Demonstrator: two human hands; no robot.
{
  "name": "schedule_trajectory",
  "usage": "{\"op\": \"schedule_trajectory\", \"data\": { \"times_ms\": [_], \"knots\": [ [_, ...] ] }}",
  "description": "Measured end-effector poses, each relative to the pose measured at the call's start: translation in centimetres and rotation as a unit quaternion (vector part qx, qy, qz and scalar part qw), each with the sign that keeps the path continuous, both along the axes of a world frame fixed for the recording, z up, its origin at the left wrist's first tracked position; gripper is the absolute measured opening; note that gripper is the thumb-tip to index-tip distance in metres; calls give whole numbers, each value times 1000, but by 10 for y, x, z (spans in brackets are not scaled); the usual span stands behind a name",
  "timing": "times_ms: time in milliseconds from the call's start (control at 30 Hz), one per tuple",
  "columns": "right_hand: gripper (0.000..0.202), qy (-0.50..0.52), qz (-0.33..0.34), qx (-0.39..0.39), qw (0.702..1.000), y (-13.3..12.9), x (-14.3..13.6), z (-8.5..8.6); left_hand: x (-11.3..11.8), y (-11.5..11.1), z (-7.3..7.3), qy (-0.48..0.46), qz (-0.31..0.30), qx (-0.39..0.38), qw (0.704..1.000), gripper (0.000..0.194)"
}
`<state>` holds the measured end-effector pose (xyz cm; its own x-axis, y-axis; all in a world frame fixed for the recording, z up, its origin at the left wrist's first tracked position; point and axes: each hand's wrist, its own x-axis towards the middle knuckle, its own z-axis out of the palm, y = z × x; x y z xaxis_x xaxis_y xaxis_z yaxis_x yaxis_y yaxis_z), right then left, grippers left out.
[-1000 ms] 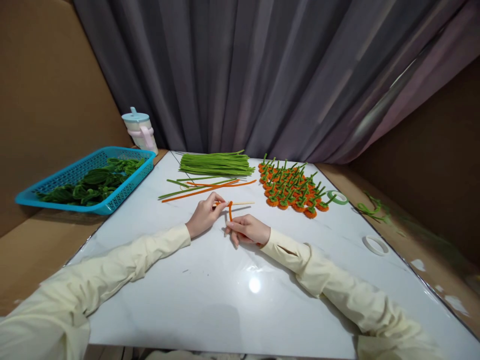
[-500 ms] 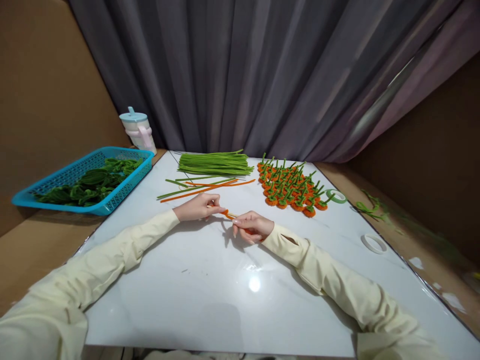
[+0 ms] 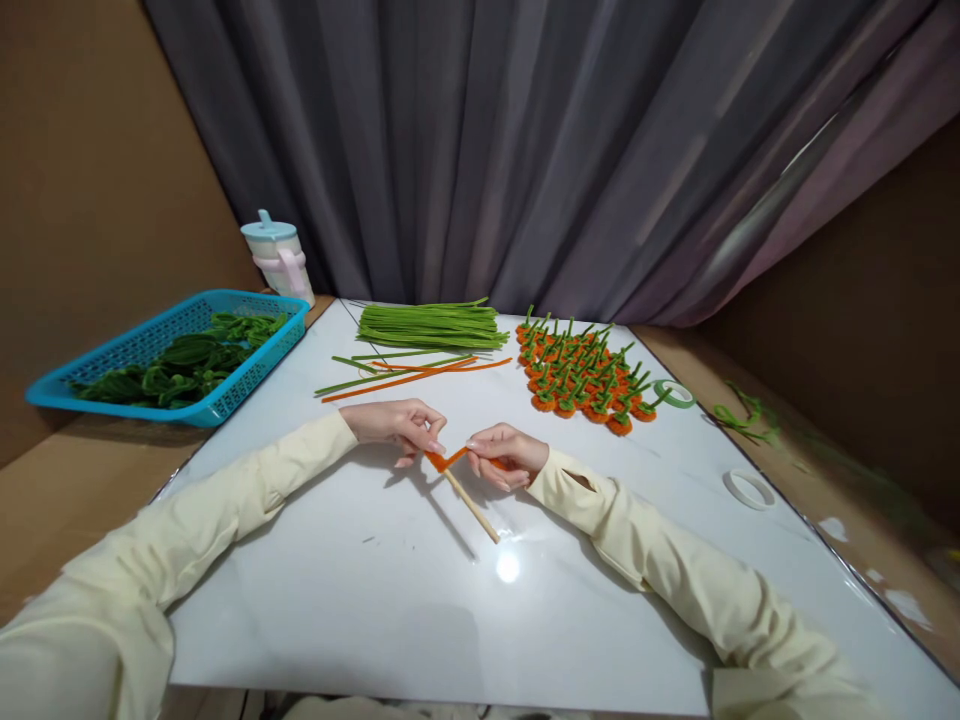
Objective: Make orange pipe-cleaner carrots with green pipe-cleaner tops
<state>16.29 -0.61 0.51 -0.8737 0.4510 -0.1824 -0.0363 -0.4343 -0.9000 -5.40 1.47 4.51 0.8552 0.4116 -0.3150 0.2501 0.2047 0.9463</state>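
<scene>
My left hand [image 3: 405, 430] pinches the upper end of a thin wooden stick [image 3: 472, 506], where orange pipe cleaner is wound around it. From that winding, a stretch of the orange pipe cleaner [image 3: 456, 457] runs across to my right hand [image 3: 508, 456], whose fingers are closed on it. More orange shows under the right fingers. The stick slants down toward me, its lower end free above the white table. Beyond my hands lie loose orange pipe cleaners [image 3: 405, 381] and several green pipe cleaners [image 3: 341, 384].
A bundle of green pipe cleaners [image 3: 427, 327] lies at the back. Right of it stand many small orange pieces with green stems [image 3: 585, 375]. Tape rolls [image 3: 750, 489] lie rightward. A blue basket [image 3: 217, 408] holds green leaf shapes; a lidded cup [image 3: 281, 262] stands behind it.
The stick has swung out from my right hand and now points down toward me, held by the left. A longer span of orange pipe cleaner shows between my hands.
</scene>
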Motion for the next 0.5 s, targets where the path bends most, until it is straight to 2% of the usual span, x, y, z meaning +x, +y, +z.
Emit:
{"op": "schedule_trajectory", "data": {
  "times_ms": [100,233,367,500],
  "knots": [
    [30,-14,-11,8,1000,2,-2,-3,0,2,-10,-83,64,-86,991,32],
    [33,-13,-33,22,999,5,-3,-5,3,3,-15,-159,159,-98,969,29],
    [33,-19,-50,40,998,6,-5,-4,8,5,-17,-169,256,-41,951,28],
    [33,-38,-49,48,997,4,-9,-6,13,1,-18,-131,318,75,936,29]
  ]
}}
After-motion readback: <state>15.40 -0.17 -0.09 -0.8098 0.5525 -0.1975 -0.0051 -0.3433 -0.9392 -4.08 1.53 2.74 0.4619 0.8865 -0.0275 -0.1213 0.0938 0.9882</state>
